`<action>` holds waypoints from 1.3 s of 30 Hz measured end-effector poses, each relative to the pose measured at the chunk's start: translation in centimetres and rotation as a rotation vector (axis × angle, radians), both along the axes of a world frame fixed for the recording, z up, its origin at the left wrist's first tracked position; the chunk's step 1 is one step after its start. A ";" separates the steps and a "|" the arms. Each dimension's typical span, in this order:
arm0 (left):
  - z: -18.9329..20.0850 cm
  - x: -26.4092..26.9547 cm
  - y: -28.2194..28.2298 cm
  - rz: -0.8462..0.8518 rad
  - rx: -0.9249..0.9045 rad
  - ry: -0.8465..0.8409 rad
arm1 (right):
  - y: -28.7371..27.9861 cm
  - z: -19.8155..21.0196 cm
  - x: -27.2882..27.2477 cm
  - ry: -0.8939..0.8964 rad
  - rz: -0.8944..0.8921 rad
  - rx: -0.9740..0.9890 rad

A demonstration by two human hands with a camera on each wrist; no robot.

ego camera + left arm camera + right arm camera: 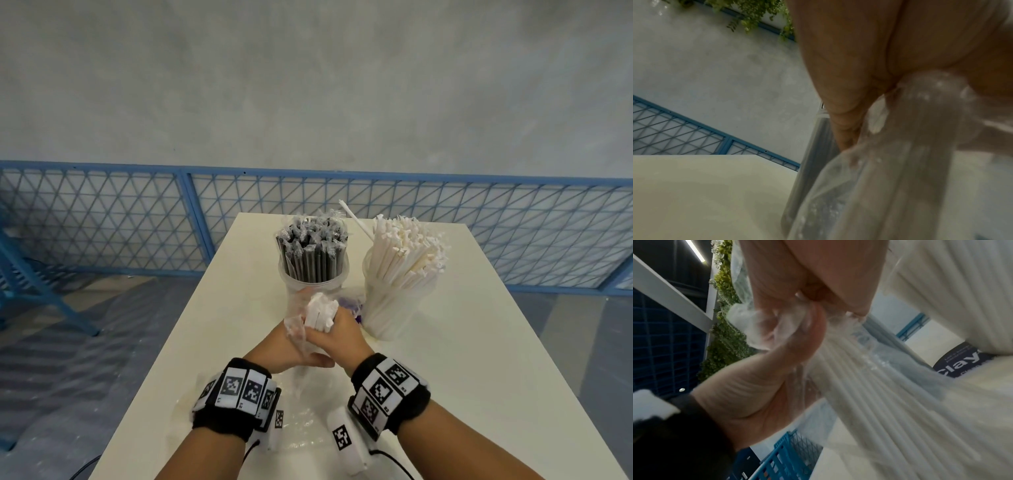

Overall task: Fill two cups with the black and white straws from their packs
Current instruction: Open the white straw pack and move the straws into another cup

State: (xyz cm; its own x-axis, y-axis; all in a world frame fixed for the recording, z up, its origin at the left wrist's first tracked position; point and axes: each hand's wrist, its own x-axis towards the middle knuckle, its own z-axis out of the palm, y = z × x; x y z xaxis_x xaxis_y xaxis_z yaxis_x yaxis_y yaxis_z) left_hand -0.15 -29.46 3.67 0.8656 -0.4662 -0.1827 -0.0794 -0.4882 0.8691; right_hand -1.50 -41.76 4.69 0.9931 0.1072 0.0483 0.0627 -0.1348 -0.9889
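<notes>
Two clear cups stand at the table's far middle. The left cup (pixel 313 274) is packed with black straws (pixel 311 246). The right cup (pixel 394 308) holds many white straws (pixel 407 253). In front of them my right hand (pixel 342 337) grips a bundle of white straws (pixel 320 313) (pixel 869 386) near its top end. My left hand (pixel 291 353) (pixel 756 386) grips the clear plastic pack (pixel 295 330) (pixel 879 162) (pixel 760 324) that wraps the bundle's lower part. The lower ends of the bundle are hidden behind my hands.
A single white straw (pixel 356 219) lies behind the cups. Crumpled clear wrap (pixel 301 431) lies on the white table (pixel 479 377) between my wrists. Something purple (pixel 351 303) sits between the cups. A blue mesh fence (pixel 137 219) runs beyond the table.
</notes>
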 end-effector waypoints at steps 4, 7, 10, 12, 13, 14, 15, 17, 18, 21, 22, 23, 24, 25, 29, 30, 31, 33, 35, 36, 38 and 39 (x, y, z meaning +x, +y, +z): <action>0.3 0.1 -0.3 0.065 -0.164 -0.057 | -0.2 2.2 0.0 0.011 -0.118 0.278; 0.0 -0.1 0.4 0.141 -0.293 -0.078 | -1.5 5.1 0.5 -0.061 -0.166 0.484; -0.4 0.3 0.2 0.182 -0.346 -0.081 | -3.1 7.0 1.3 -0.082 -0.242 0.672; 0.0 0.5 -0.1 0.175 -0.334 -0.104 | -4.0 7.6 1.6 -0.092 -0.285 0.747; 0.1 0.7 -0.4 0.170 -0.333 -0.107 | -4.3 7.8 1.5 -0.102 -0.280 0.750; 0.4 0.7 -0.7 0.159 -0.337 -0.108 | -4.5 7.8 1.5 -0.111 -0.266 0.718; 0.5 0.7 -1.0 0.146 -0.347 -0.111 | -4.5 7.7 1.3 -0.113 -0.244 0.668; 0.5 0.9 -1.7 0.114 -0.364 -0.115 | -4.4 7.1 0.7 -0.100 -0.235 0.565; 0.4 1.0 -2.1 0.112 -0.362 -0.119 | -4.5 7.1 0.5 -0.105 -0.269 0.545; 0.0 1.6 -2.4 0.179 -0.320 -0.157 | -5.9 8.5 0.2 -0.177 -0.446 0.636; -0.1 1.7 -2.3 0.218 -0.316 -0.159 | -6.8 9.2 0.2 -0.212 -0.510 0.668; -0.2 1.9 -2.2 0.258 -0.320 -0.149 | -7.7 10.0 0.3 -0.244 -0.562 0.692; -0.3 2.0 -2.0 0.296 -0.338 -0.141 | -8.5 10.8 0.4 -0.277 -0.598 0.696; -0.2 1.9 -1.9 0.325 -0.358 -0.140 | -9.2 11.5 0.4 -0.310 -0.619 0.687; -0.2 1.8 -1.8 0.409 -0.410 -0.159 | -10.3 12.8 0.8 -0.421 -0.672 0.504; -0.1 1.7 -1.9 0.416 -0.414 -0.162 | -10.4 12.9 0.9 -0.439 -0.676 0.433; -0.1 1.7 -2.0 0.414 -0.414 -0.163 | -10.3 12.8 1.0 -0.458 -0.669 0.366; 0.0 1.7 -2.2 0.405 -0.433 -0.159 | -10.0 12.6 1.4 -0.515 -0.648 0.211; 0.5 1.5 -2.4 0.391 -0.457 -0.153 | -9.5 12.1 1.8 -0.562 -0.601 0.025; 0.6 1.5 -2.4 0.386 -0.464 -0.151 | -9.2 11.9 2.0 -0.572 -0.572 -0.063; 1.0 1.4 -2.5 0.379 -0.470 -0.147 | -8.9 11.3 2.6 -0.562 -0.531 -0.181; 1.1 1.3 -2.5 0.379 -0.474 -0.141 | -8.8 11.0 3.0 -0.539 -0.526 -0.202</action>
